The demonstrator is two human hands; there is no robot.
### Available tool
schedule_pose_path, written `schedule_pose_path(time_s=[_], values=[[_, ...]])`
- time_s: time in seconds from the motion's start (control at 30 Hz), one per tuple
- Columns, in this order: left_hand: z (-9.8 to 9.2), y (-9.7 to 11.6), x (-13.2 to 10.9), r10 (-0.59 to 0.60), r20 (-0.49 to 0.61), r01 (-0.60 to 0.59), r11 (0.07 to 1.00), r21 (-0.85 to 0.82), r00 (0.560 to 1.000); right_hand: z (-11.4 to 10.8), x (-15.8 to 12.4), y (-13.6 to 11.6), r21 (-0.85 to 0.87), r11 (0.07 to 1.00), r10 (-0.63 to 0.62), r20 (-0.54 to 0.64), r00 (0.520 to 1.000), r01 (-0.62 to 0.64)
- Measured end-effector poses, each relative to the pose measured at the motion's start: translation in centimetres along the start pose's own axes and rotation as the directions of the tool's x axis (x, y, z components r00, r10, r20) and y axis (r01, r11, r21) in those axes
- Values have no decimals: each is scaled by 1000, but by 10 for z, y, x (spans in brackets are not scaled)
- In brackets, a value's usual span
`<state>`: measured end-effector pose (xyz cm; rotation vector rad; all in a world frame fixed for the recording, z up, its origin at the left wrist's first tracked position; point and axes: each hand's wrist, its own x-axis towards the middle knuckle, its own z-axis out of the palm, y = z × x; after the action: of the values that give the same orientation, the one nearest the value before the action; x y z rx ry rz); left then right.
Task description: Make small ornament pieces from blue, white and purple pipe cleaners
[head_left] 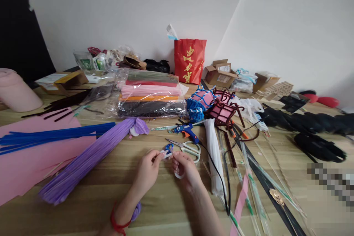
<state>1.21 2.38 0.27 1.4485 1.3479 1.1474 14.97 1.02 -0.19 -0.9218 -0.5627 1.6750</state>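
"Largest entry?"

"One table (96,206), wood-grained, carrying everything listed below."

"Next in size?"

"Pink sheets (22,169), flat, at the left side. Then one clear-wrapped pack (152,92) of strips in layers: grey-green, red, pink, orange, dark. It lies toward the back."

"Bundles and bags?"

"One purple bundle (88,162), long, laid slantwise left of centre. Blue strips (61,134), loose, partly over the pink sheets. One red bag (190,62), upright, gold characters, behind the pack. One white bundle (212,155), right of centre."

"Hands?"

"Two. Left hand (149,167): grip closed to a pinch, thumb and forefinger on a white strip. Right hand (188,169): grip likewise pinched, fingertips at the strip's right end."

"Tools?"

"One pair of scissors (181,145), pale handles, lying just beyond the hands. One blue glue gun (188,131), orange trigger, farther back than the scissors."

"Smallest entries?"

"One blue-and-purple piece (168,148), at the fingertips, by the scissor blades; its exact form cannot be made out. One white strip (167,155), short in view, held between both hands above the table."
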Motion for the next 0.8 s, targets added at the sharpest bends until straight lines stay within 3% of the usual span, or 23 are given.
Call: schedule_pose_path(time_s=[0.1, 0.2, 0.3, 0.37, 0.47, 0.53, 0.63, 0.73, 0.8], values=[[0, 3, 0, -1, 115, 7, 998, -58, 993, 0, 1, 1, 9, 998, -66, -36, 997, 66], [-1, 4, 1, -126, 132, 154, 963, -223, 983, 3, 2, 3, -119, 979, -174, -51, 983, 167], [0, 3, 1, -281, 93, 292, 839, -460, 955, 5, 3, 7, -178, 960, -224, -28, 974, 216], [3, 3, -1, -336, 138, 348, 720, -600, 932, 7, 5, 10, -156, 963, -226, -25, 974, 220], [6, 3, -3, -371, 207, 404, 599, -691, 905, 10, 5, 15, -142, 967, -217, -12, 976, 214], [7, 3, -3, -387, 209, 413, 574, -707, 898, 10, 4, 14, -149, 971, -186, 23, 982, 188], [3, 1, -1, -359, 135, 359, 690, -629, 924, 7, 0, 7, -251, 964, -60, 103, 993, 84], [-1, -2, 3, -250, 23, 241, 899, -365, 968, -3, -3, -5, -387, 922, 17, 128, 992, 34], [-1, -2, 3, -174, 24, 175, 965, -195, 985, -9, -2, -10, -364, 931, 71, 128, 989, -20]])
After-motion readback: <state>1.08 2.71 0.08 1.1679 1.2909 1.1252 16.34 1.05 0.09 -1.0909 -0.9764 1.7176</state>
